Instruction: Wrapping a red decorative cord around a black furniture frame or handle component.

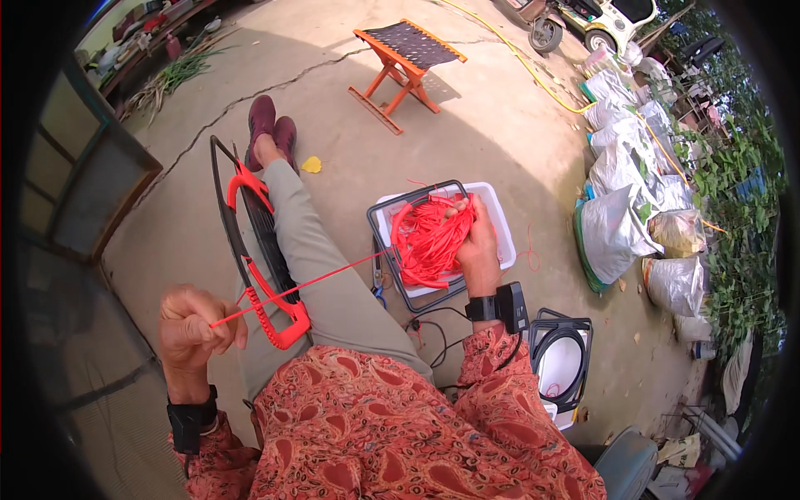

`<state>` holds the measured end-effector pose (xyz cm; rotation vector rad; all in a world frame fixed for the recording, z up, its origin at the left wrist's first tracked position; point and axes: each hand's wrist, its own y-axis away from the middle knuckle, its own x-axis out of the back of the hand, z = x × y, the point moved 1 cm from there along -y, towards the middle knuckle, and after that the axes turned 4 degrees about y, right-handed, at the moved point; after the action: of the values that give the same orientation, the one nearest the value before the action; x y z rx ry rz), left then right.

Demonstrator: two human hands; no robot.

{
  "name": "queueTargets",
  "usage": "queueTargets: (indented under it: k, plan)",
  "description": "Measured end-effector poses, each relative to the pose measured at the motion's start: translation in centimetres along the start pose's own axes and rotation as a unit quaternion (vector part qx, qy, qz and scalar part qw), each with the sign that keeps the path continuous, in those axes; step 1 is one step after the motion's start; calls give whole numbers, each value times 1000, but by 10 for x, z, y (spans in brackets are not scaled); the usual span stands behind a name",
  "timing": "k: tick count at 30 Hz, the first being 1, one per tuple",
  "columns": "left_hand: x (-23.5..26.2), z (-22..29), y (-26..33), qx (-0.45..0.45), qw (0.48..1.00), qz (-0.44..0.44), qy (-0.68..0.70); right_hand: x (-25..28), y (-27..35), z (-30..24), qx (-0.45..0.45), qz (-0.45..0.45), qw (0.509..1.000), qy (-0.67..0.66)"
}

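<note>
My left hand (pixel 196 327) is closed in a pinch on a red cord (pixel 333 273), held out to the left. The cord runs taut across my lap toward a large loose bundle of red cord (pixel 429 242). My right hand (pixel 478 246) grips that bundle at its right side, above a white plastic basin (pixel 502 212). A black frame (pixel 223 187) leans along my left leg. Red cord is wound tightly around its near end (pixel 287 333), and more red wrapping covers part of its far end. Another dark frame (pixel 386 275) rests over the basin, partly hidden by the bundle.
An orange folding stool (pixel 408 46) with a dark woven seat stands ahead. Scissors (pixel 378 279) lie beside the basin. Coiled black cord (pixel 546 400) and a frame are at lower right. White sacks (pixel 617 233) line the right side; a glazed door (pixel 83 167) stands left.
</note>
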<state>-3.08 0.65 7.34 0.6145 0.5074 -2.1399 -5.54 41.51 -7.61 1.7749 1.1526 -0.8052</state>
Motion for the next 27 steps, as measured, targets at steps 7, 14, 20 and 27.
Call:
queueTargets:
  k: [7, 14, 20, 27]
  plan:
    - [-7, -2, -14, -12, 990, 51, -130, 58, -10, -6, 11, 99, 994, 50]
    - [6, 7, -18, -76, 968, 205, -126, -47, 12, 30, -92, -73, 991, 71]
    - [41, -11, 3, -4, 933, 361, -1, -137, 46, 58, -211, -366, 763, 490]
    - [43, -42, 24, 105, 925, 363, 31, -165, 84, 139, -68, -457, 445, 767]
